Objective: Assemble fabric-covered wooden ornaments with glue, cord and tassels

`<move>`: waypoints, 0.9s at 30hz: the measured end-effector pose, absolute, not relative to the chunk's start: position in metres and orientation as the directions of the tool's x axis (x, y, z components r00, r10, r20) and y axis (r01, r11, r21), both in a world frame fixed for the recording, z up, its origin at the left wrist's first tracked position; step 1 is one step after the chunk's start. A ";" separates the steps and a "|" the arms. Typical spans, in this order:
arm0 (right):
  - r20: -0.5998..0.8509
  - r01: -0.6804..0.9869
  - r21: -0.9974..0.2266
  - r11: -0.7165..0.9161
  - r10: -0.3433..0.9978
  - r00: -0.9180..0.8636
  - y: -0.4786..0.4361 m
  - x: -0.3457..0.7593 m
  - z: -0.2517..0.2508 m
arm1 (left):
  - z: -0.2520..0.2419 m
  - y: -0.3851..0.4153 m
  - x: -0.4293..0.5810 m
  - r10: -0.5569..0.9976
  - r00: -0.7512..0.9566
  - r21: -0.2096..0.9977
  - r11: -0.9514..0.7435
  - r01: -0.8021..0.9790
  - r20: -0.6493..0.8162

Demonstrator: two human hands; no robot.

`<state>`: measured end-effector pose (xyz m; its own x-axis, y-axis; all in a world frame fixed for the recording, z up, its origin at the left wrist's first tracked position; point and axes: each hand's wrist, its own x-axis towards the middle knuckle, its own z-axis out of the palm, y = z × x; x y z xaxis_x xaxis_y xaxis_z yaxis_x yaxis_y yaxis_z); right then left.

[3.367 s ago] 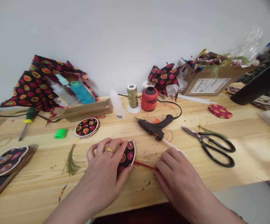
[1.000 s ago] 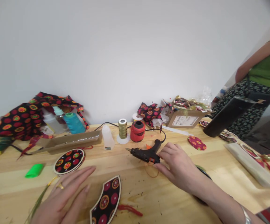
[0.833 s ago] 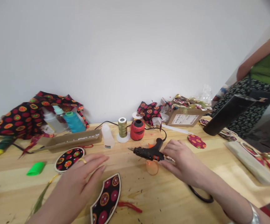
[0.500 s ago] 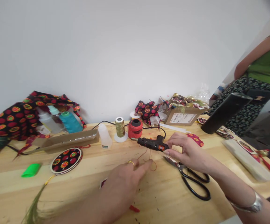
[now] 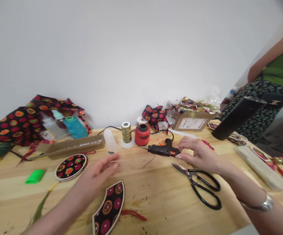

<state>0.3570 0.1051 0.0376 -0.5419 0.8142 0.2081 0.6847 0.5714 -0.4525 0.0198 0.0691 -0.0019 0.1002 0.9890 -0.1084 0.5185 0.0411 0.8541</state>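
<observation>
Counter (image 5: pixel 161 192): your right hand (image 5: pixel 200 155) pinches the glue gun (image 5: pixel 162 150) by its rear, toward the far edge; left hand (image 5: pixel 96 173) half-curled, grip on thread (image 5: pixel 149 161) unclear. Likely step: parting thread from gun; next calls for a steady gun.

Black glue gun (image 5: pixel 161 150), red thread (image 5: pixel 141 137)

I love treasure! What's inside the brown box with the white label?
Poking out of the box I see gold round things, patterned pieces and green threads. The cardboard front hides whatever lies deeper.
</observation>
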 end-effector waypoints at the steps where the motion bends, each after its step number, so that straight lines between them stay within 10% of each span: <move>1: 0.210 0.685 -0.428 0.589 0.802 -0.559 0.108 0.358 0.035 | -0.002 0.068 0.006 0.993 0.048 0.860 0.068 0.505 -0.107; 10: 0.178 0.707 -0.343 0.619 0.782 -0.598 0.146 0.363 0.000 | -0.009 0.063 -0.047 0.979 -0.183 0.840 0.174 0.513 -0.092; 19: 0.233 0.811 -0.331 0.482 0.875 -0.424 0.146 0.339 0.003 | -0.015 0.055 -0.056 0.949 -0.096 0.463 -0.057 0.884 0.299; 27: 0.219 0.827 -0.491 0.273 0.958 -0.186 0.162 0.266 0.013 | -0.027 0.087 -0.013 0.976 0.101 0.288 -0.155 0.945 0.192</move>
<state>0.2657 0.1621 0.0129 -0.1855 0.9579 0.2190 0.8271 0.2726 -0.4915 -0.0130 0.0874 -0.0272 0.1012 0.9762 0.1921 0.9452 -0.1546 0.2877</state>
